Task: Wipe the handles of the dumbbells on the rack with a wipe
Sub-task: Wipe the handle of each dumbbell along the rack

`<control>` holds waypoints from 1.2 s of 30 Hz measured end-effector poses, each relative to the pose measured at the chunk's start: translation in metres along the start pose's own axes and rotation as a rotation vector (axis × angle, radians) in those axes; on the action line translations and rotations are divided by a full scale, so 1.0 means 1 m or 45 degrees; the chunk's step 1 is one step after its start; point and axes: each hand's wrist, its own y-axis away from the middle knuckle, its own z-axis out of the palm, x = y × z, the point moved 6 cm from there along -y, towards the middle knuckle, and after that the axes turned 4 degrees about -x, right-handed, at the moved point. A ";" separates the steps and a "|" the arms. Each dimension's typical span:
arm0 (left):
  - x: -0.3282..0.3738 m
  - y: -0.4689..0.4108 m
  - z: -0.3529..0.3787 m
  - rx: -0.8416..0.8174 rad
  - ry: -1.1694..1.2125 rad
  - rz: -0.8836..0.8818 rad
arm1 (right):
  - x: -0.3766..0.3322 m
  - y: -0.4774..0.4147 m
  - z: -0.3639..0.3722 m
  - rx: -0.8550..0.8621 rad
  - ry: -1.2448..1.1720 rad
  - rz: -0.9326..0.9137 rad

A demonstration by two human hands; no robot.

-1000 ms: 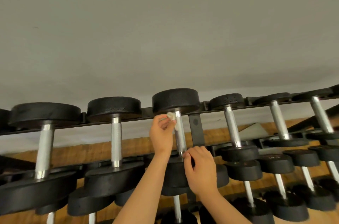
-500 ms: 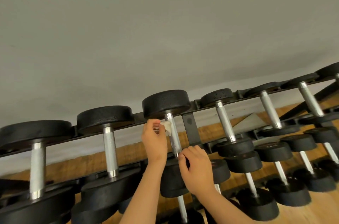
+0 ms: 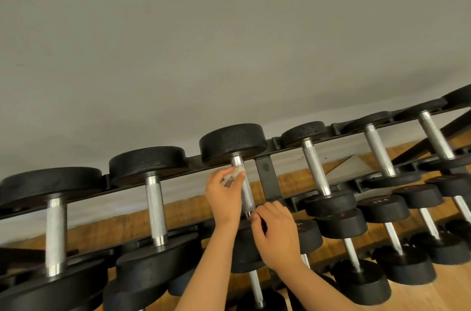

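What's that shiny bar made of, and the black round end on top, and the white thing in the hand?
The handle looks like steel: chrome-bright, with a rough crosshatched middle. The head is matte black and pebbly, so probably rubber or coated iron; the picture can't settle which. The wipe is white, soft and crumpled, so it is paper or thin cloth.

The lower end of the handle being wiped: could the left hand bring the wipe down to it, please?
Probably not fully. The left hand pinches the wipe near the top of the handle, and the middle is bare, but the right hand has fingers at the lower end.
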 end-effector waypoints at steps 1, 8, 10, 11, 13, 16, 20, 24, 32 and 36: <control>-0.001 -0.001 -0.001 0.010 -0.013 -0.015 | 0.000 0.000 0.000 -0.002 0.002 0.000; 0.001 -0.004 0.001 0.127 0.129 -0.131 | 0.000 0.000 0.001 -0.009 0.014 0.006; 0.003 -0.011 0.005 0.194 0.202 -0.217 | 0.000 0.000 0.001 -0.004 0.017 0.003; 0.002 -0.013 0.007 0.219 0.237 -0.257 | 0.000 0.000 0.001 0.000 0.019 0.003; 0.001 -0.013 0.011 0.241 0.280 -0.292 | 0.000 0.000 0.001 0.005 0.023 0.000; -0.004 -0.007 0.012 0.234 0.274 -0.299 | 0.000 0.000 0.001 0.008 0.025 -0.003; -0.007 -0.001 0.008 0.180 0.274 -0.353 | 0.001 -0.001 0.001 0.009 0.027 0.002; -0.004 -0.008 0.009 0.209 0.348 -0.365 | 0.000 0.000 0.000 0.007 0.024 -0.004; -0.005 -0.013 0.015 0.069 0.237 -0.287 | 0.000 0.000 0.001 0.009 0.013 -0.006; 0.008 -0.006 0.017 0.086 0.058 -0.074 | -0.001 0.000 0.000 0.012 0.020 -0.008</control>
